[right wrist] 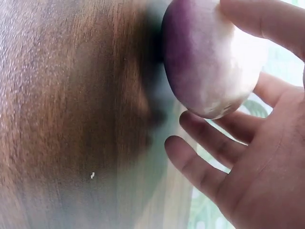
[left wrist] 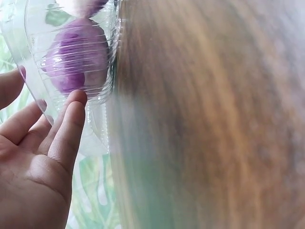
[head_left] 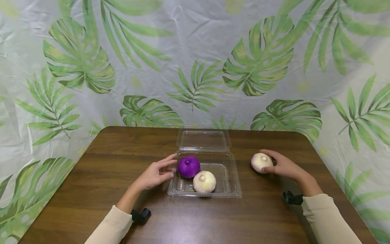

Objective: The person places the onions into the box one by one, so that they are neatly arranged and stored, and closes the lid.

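Leaf-print sheet (head_left: 195,51) as backdrop, hung behind everything. Brown wooden worktop (head_left: 91,189) below it, grain running side to side. Landmark at mid-worktop: clear plastic box (head_left: 233,189), lid (head_left: 203,139) flung open and lying flat on its far side.

Inside the box, toward its left wall: purple onion (head_left: 189,166). Just beside that, nearer the front edge of the box: pale onion (head_left: 204,181), the two touching or nearly so. Seen blurred through the ribbed wall from the left wrist view.

Right of the box, well apart from it, resting on the worktop: third onion (head_left: 261,162), white with a purple blush on one flank. Right hand (head_left: 283,166) cupped round it from the far right side, thumb over the top, fingers curled under its near side, gripping it; contact with the worktop not certain from the right wrist view.

Left of the box: left hand (head_left: 155,173), palm facing the box, fingers straight and relaxed, holding nothing. Fingertips (left wrist: 76,98) at the left wall of the box, touching or a hair short of it, hard to say which.

Cream sleeves on both forearms, each with a small black clip (head_left: 292,197) at the wrist.
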`<act>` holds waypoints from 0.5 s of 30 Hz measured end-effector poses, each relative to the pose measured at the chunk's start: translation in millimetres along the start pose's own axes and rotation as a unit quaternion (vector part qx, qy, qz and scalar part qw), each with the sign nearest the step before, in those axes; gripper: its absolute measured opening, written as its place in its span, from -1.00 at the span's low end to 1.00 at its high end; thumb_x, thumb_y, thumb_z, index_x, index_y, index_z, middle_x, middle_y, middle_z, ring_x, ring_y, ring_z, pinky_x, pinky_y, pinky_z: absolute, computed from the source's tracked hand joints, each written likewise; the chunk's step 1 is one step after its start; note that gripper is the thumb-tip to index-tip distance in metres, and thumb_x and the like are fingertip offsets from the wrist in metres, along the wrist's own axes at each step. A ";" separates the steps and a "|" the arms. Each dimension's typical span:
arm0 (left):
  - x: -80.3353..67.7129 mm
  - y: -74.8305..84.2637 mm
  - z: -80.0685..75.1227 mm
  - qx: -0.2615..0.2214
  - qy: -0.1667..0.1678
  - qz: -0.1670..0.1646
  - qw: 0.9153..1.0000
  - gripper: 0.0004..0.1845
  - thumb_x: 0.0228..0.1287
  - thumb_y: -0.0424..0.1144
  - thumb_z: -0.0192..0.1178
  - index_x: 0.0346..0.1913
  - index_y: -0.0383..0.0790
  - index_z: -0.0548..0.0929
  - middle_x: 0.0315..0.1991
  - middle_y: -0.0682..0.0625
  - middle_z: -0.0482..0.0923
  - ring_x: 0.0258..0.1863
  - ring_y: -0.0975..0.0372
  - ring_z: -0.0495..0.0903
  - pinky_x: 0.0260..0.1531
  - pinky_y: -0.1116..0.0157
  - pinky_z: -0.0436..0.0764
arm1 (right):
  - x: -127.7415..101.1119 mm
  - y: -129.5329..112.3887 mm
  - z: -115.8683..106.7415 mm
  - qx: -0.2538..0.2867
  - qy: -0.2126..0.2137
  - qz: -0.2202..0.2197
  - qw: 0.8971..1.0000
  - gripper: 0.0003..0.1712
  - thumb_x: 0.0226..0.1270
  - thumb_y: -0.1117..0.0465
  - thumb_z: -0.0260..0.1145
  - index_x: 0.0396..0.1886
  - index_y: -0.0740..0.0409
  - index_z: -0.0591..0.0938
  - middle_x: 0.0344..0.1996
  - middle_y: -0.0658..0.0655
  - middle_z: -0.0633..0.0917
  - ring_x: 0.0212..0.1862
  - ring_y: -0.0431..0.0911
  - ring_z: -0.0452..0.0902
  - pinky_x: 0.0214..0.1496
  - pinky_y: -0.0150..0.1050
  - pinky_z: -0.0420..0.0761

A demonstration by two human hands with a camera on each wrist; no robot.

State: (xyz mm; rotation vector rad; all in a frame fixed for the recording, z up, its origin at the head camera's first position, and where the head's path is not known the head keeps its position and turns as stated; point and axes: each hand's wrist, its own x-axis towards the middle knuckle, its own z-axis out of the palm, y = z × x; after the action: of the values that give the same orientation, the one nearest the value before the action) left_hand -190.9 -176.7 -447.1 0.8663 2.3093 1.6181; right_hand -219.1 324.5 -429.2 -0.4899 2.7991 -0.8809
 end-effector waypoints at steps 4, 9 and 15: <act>-0.1 -2.6 -0.7 0.008 0.002 0.007 1.000 -0.42 0.31 -0.45 0.22 0.34 -0.61 0.35 0.54 -0.32 0.09 0.18 -0.25 0.57 0.17 0.23 0.67 | 0.2 -1.5 1.6 -0.005 0.003 -0.004 1.000 -0.06 0.21 -0.01 0.45 0.45 0.34 0.29 0.35 0.52 0.38 0.31 0.44 0.34 0.12 0.32 0.54; -0.8 -5.8 -1.1 0.023 0.005 0.026 0.999 -0.43 0.31 -0.43 0.21 0.32 -0.63 0.35 0.52 -0.34 0.11 0.14 -0.22 0.61 0.13 0.31 0.69 | 1.9 0.4 3.4 -0.009 0.001 -0.004 1.000 -0.03 0.21 -0.01 0.45 0.47 0.36 0.25 0.35 0.53 0.37 0.31 0.46 0.33 0.15 0.33 0.53; -0.4 -4.1 -1.0 0.012 0.005 0.003 1.000 -0.42 0.30 -0.45 0.21 0.35 -0.59 0.35 0.54 -0.30 0.10 0.18 -0.24 0.57 0.19 0.23 0.66 | 4.5 3.9 5.3 -0.022 -0.002 0.000 1.000 0.00 0.21 -0.01 0.44 0.48 0.37 0.22 0.36 0.55 0.36 0.32 0.47 0.31 0.16 0.34 0.52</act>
State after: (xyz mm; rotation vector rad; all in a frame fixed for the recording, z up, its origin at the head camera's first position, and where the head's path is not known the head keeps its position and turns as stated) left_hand -192.5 -178.7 -450.5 0.8736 2.3396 1.6046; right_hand -223.0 323.1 -436.0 -0.4964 2.8202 -0.8199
